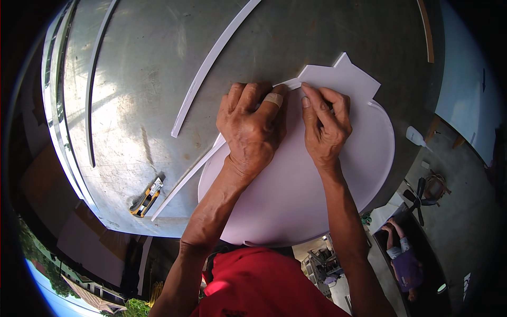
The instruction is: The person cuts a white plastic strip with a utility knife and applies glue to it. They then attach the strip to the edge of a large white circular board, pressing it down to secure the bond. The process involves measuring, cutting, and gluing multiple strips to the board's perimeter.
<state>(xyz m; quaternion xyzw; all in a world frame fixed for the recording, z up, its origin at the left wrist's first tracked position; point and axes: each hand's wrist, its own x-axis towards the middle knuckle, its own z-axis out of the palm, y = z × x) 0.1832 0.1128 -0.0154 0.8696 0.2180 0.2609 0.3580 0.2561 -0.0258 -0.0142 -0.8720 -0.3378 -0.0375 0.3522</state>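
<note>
A flat, pale pinkish-white board point(296, 185) with a rounded body and a pointed, zigzag top lies on the metal table in front of me. A thin white strip point(185, 182) runs from the lower left, under my left hand point(251, 119), along the board's upper left edge. The fingers of that hand, one with a bandage round it, curl over the strip and press it to the edge. My right hand point(326, 121) pinches at the strip's upper end, by the notch below the points. A similar thin rim follows the board's right edge.
On the grey metal table point(158, 100) lie a loose white strip point(211, 63), a darker strip point(94, 90) and a yellow-and-black utility knife point(147, 198). A brown strip point(425, 31) lies far right. Beyond the table's right edge are a white bottle point(416, 136), a fan point(420, 199) and a person lying down point(406, 264).
</note>
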